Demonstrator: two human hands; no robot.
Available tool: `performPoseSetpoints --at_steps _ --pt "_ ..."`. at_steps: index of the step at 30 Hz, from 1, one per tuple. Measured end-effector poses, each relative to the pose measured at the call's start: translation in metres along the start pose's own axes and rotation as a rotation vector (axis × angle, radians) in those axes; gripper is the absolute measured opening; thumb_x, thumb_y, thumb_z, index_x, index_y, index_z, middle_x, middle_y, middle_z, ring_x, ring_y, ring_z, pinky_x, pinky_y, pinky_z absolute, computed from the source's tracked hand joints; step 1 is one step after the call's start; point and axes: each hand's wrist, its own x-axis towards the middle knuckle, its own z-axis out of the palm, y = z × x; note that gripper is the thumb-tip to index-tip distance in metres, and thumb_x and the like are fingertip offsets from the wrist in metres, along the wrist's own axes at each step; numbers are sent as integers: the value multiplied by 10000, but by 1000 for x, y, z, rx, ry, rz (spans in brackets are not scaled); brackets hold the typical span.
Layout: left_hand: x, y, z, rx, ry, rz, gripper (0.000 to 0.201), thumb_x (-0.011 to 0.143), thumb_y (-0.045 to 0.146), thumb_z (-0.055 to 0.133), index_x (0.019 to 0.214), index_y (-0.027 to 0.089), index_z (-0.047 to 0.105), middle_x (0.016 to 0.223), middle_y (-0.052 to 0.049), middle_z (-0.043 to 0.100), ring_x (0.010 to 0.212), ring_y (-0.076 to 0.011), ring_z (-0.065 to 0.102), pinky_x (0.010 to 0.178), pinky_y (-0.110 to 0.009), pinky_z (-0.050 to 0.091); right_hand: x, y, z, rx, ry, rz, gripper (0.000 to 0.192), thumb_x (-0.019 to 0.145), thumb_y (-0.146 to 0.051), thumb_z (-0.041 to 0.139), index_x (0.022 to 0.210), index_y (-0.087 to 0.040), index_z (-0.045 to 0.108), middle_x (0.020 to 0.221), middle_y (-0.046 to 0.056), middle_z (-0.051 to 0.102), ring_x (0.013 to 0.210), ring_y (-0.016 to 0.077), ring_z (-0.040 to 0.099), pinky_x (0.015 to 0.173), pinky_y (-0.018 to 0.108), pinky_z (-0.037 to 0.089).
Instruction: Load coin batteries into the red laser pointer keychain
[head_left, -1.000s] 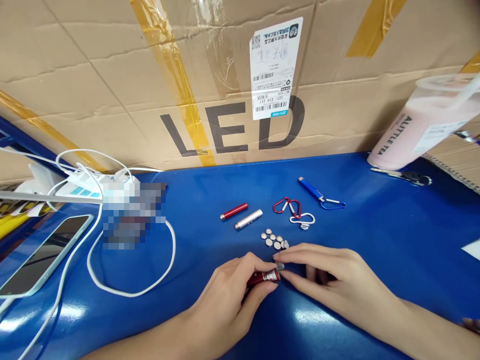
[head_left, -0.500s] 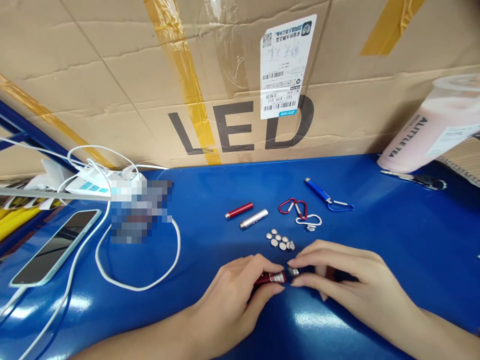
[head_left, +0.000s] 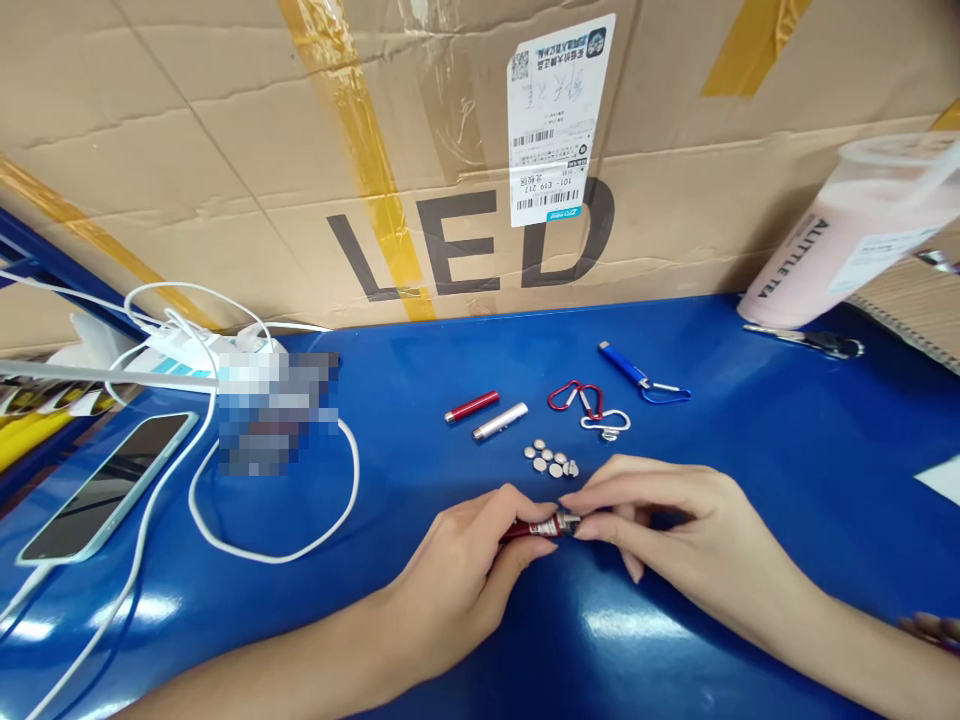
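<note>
My left hand (head_left: 465, 570) grips a small red tube-shaped flashlight (head_left: 534, 527) low over the blue table (head_left: 787, 450). My right hand (head_left: 667, 525) pinches the silver end of that same flashlight (head_left: 571, 521) between thumb and forefinger. Just beyond the fingers lies a cluster of several silver button cells (head_left: 550, 461). Farther back lie a red tube (head_left: 471, 406), a silver tube (head_left: 499, 421), a red carabiner (head_left: 571, 396), a silver carabiner (head_left: 606, 425) and a blue flashlight with a blue carabiner (head_left: 641, 376).
A big cardboard box marked LED (head_left: 480, 150) walls off the back. A pink drink cup (head_left: 847, 240) and a key-like metal piece (head_left: 806, 342) sit at the right. A phone (head_left: 105, 485), a looped white cable (head_left: 285, 520) and a power strip (head_left: 180, 360) lie at the left.
My right fingers had drawn a little off the flashlight's silver end half a second ago; they now close back against it. The left hand keeps its grip.
</note>
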Motion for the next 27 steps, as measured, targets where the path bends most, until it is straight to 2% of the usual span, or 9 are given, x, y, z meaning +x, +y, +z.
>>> performPoseSetpoints --at_steps 5,9,15,20,23,27 --pt "-3 -4 3 -12 33 69 117 950 169 404 856 192 470 777 -6 593 662 -117 575 713 -247 497 1 1 0 72 -77 253 117 644 -296 754 625 -193 702 577 -13 629 373 52 484 371 170 382" --pt "-2 -3 3 18 34 164 114 946 159 419 856 180 486 725 -2 557 615 -112 528 592 -201 445 2 0 0 101 -112 328 97 612 -255 754 593 -188 686 488 -36 571 399 56 466 389 166 351" --pt "-4 -3 2 43 -12 290 105 949 129 417 895 172 496 702 3 524 603 -109 471 574 -197 396 2 -3 0 94 -174 389 90 584 -214 737 548 -181 661 487 -39 547 395 62 452 361 171 333" --pt "-6 -5 2 159 -55 356 151 967 141 364 935 154 511 680 -8 519 578 -118 433 536 -211 368 -1 -3 2 88 -198 366 81 598 -197 714 538 -181 661 549 -30 559 402 63 472 356 182 337" --pt "-6 -6 3 223 -62 377 191 974 145 338 949 141 527 670 -14 521 562 -119 428 513 -216 362 -3 -1 3 69 -194 376 106 600 -257 744 556 -188 676 597 -29 558 383 52 415 344 205 308" --pt "-5 -5 1 253 -24 379 211 963 123 342 999 143 549 668 -7 522 545 -119 432 496 -211 370 -4 0 5 -13 -159 343 196 605 -348 762 540 -194 661 564 -34 515 441 63 291 402 240 237"
